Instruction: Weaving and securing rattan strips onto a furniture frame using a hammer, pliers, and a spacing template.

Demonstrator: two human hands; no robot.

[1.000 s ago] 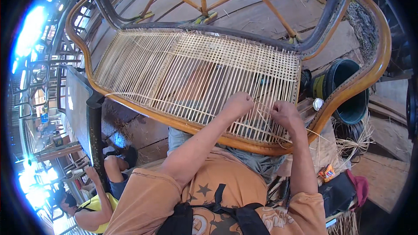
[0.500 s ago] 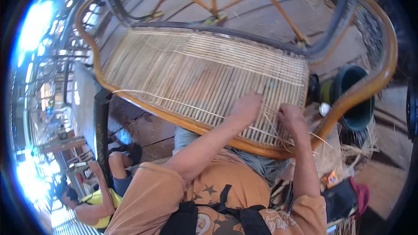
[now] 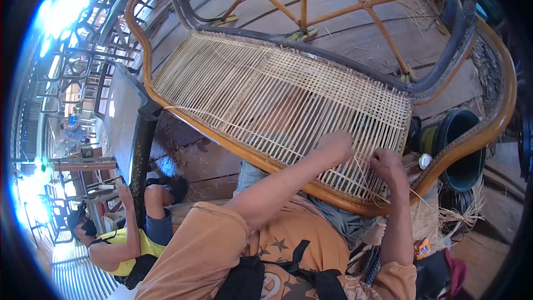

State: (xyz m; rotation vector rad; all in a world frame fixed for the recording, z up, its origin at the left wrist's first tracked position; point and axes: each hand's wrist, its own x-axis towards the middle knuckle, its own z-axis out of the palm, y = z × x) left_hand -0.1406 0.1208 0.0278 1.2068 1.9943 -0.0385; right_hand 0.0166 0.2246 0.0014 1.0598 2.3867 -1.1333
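A rattan bench frame (image 3: pixel 219 131) stands before me, its seat strung with pale cane strips (image 3: pixel 233 78). A denser woven band (image 3: pixel 333 78) runs along the far side and right end of the seat. My left hand (image 3: pixel 336 149) is closed and rests low over the strips near the front right; what its fingers hold is hidden. Just to its right, my right hand (image 3: pixel 387 165) is closed in a pinch on a thin cane strip, close to the seat's right end. Loose strands cross the seat between and below my hands.
A dark bucket (image 3: pixel 463 150) stands beyond the bench's right arm, with cane fibres (image 3: pixel 461 211) near it. At lower left sits a person in a yellow top (image 3: pixel 150 250), beside a dark post (image 3: pixel 142 161). An orange packet (image 3: pixel 422 248) lies at lower right.
The view has shifted, so the bench appears lower and farther right. My hands remain closed over the same part of the seat, and the right one has tilted slightly.
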